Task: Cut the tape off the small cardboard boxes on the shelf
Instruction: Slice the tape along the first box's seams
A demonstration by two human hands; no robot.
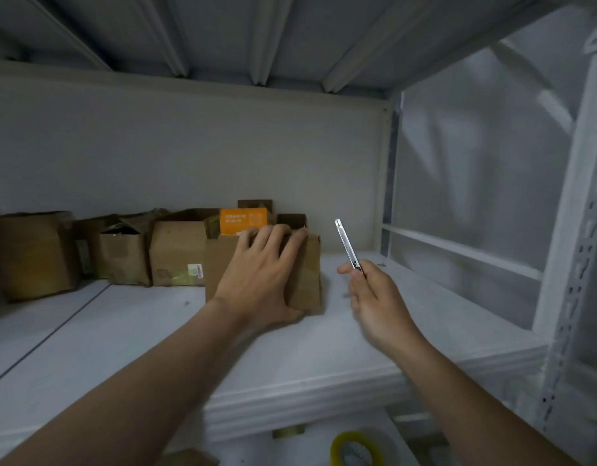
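A small brown cardboard box [307,274] stands on the white shelf [324,348], nearest of a row. My left hand [260,274] lies flat against its front, fingers hooked over the top edge, thumb under the lower right corner. My right hand [371,297] hovers to the right of the box, apart from it, gripping a silver utility knife [348,245] that points up and away. More brown boxes [178,253] line the back to the left, several with open flaps. An orange box [243,220] sticks up behind the held one.
A bigger cardboard box [35,253] sits at the far left. The shelf above hangs low overhead. A white perforated upright [579,264] frames the right side. On the lower shelf lies a yellow tape roll [356,449].
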